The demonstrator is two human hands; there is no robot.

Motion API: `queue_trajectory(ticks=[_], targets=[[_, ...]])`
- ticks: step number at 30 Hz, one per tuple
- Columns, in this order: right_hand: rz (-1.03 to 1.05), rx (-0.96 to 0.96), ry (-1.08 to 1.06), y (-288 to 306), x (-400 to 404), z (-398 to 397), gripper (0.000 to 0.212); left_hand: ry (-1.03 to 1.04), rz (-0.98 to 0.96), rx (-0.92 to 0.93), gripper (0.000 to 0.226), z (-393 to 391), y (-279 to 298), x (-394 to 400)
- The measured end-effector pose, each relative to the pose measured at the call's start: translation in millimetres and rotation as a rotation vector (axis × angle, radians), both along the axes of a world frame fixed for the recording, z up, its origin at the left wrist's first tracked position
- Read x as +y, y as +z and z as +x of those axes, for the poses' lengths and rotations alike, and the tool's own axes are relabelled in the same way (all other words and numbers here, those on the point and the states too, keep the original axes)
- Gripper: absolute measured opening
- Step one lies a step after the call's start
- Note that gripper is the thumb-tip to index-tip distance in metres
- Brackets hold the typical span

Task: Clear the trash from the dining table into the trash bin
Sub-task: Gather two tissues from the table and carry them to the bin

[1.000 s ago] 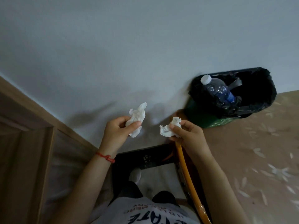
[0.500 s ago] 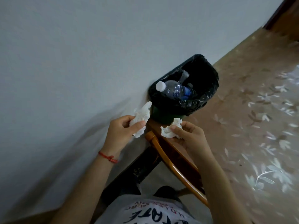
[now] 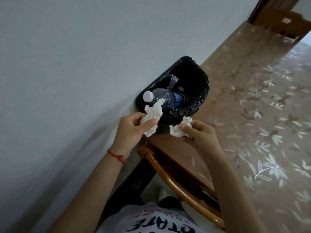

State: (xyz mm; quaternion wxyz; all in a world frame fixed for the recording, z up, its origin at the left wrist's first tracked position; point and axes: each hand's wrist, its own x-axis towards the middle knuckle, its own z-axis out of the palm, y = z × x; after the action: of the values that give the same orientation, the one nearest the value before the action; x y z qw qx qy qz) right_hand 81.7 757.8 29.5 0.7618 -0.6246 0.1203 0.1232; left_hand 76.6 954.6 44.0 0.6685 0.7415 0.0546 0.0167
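A trash bin (image 3: pixel 200 76) lined with a black bag stands against the grey wall. Inside it lies a clear plastic bottle (image 3: pixel 161 96) with a white cap and blue label. My left hand (image 3: pixel 133 128) grips a crumpled white tissue (image 3: pixel 154 115) just in front of the bin's near rim. My right hand (image 3: pixel 200 133) grips a second crumpled white tissue (image 3: pixel 180 126), a little lower and to the right, beside the bin's near edge. Both hands hover above the corner of the table.
The dining table (image 3: pixel 252 115), covered by a leaf-patterned cloth, runs along the right. A wooden chair back (image 3: pixel 170 179) curves under my right forearm. The grey wall (image 3: pixel 75 64) fills the left. Another wooden chair (image 3: pixel 289 26) stands at the far top right.
The view has swung toward the bin, which now sits nearer the centre. Both hands, still holding their tissues, have come close to the bin's near rim.
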Motion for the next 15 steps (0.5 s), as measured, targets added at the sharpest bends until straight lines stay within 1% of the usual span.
queue_trajectory(ticks=[2, 5, 8, 11, 15], targets=[[-0.029, -0.019, -0.008, 5.4, -7.1, 13.4, 0.007, -0.007, 0.012, -0.012, 0.007, 9.2, 3.7, -6.3], [-0.032, -0.034, -0.053, 18.0, -15.4, 41.4, 0.003, -0.002, 0.013, -0.024, 0.008, 21.4, 7.5, -12.8], [-0.083, -0.082, -0.090, 30.7, -18.5, 71.5, 0.005, 0.012, 0.028, -0.014, 0.007, 29.4, 7.0, -15.8], [-0.169, -0.130, -0.106, 37.8, -15.9, 98.0, 0.006, -0.005, 0.003, -0.005, 0.011, 34.1, 6.0, -18.6], [-0.252, -0.145, -0.139, 36.6, -8.7, 120.5, 0.009, -0.014, 0.033, -0.041, 0.011, 41.0, 6.3, -21.3]])
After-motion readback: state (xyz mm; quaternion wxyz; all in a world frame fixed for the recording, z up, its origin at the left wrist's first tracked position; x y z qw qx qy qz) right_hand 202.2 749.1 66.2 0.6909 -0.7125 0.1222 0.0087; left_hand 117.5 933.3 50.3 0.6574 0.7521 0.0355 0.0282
